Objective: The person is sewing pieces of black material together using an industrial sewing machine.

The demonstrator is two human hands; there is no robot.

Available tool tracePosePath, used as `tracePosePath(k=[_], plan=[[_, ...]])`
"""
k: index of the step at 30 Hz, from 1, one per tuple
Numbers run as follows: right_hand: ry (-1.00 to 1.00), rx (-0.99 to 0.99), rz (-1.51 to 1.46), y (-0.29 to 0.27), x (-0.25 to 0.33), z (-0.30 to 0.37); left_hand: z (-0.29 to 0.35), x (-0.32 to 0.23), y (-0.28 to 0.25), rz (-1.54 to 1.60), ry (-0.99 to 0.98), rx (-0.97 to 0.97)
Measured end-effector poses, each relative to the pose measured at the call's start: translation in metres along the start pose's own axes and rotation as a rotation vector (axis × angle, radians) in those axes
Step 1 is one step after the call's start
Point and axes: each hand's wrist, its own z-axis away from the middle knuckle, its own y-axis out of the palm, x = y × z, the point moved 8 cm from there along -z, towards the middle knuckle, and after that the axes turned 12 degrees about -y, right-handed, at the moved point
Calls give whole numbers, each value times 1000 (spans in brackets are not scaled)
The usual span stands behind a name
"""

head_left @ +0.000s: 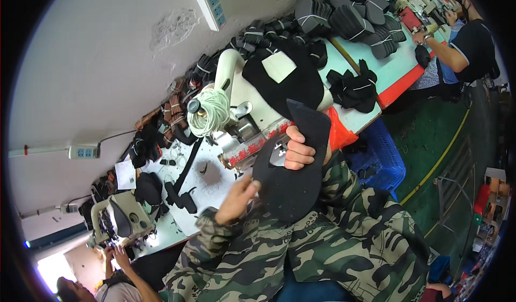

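A flat black panel (pixel 290 192) with rounded ends, a pointed tip and an opening is held up over my lap; it looks like a cut fabric or foam piece, its exact kind unclear. My right hand (pixel 299 149) is closed on it, fingers curled over the edge beside the opening. At the panel's left edge my left hand (pixel 236 199) is closed, fingertips together at the rim and slightly blurred. Just beyond is a cream sewing machine (pixel 228 68), with a coil of pale cord (pixel 210 113) on it. A larger black piece (pixel 312 79) lies over the machine's bed.
Tied bundles of dark pieces (pixel 352 22) line the wall side of the white table (pixel 201 194). A black cloth bundle (pixel 353 87) lies to the right. A blue crate (pixel 379 159) stands below the table. Other people work at machines at far right and lower left.
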Motion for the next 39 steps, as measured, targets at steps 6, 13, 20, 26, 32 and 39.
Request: tracePosePath(k=[6,13,20,26,32,39], plan=[[-81,140,96,14,20,-3,-13,-28,48,618,173,205],[-201,-8,465,26,111,-80,-16,-144,41,199,713,-153],[-562,-525,2488,10,200,-53,-111,-110,17,380,306,-203],[219,273,2735,-14,102,-75,-94,-92,-5,0,175,-528],[403,303,2937,-40,95,-80,-99,-102,-28,-47,230,-835],[365,156,2571,-57,110,-70,-122,-134,-20,-195,323,-801]])
